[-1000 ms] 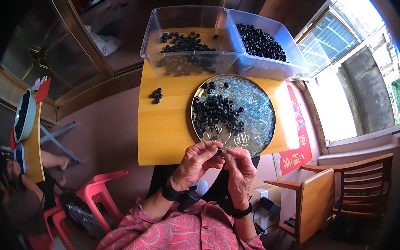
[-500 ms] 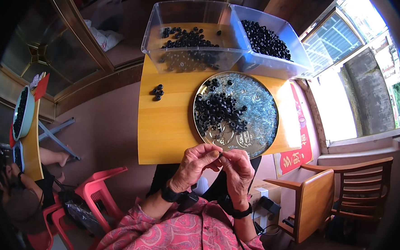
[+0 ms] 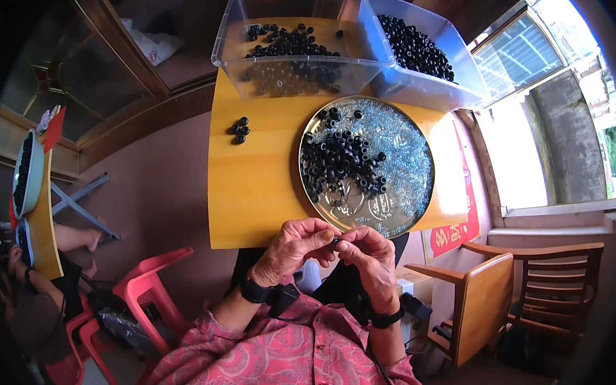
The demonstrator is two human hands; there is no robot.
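Observation:
My left hand and my right hand meet at the near edge of the table, fingertips pinched together. Between them shows a small dark piece, mostly hidden by the fingers; it resembles the black pieces nearby. Just beyond lies a round, shiny gold tray. Its left part carries a heap of black, bead-like hollow pieces, and tiny clear-blue pieces spread over its right part. Several more black pieces sit on the wood, left of the tray.
Two clear plastic bins with black pieces stand at the far side of the yellow wooden table. A red stool is at left, a wooden chair at right. Another person sits far left beside a table with a bowl.
The view has shifted a little, so the table and bins sit higher in the picture. Both hands stay pinched together at nearly the same place, with slight finger movement.

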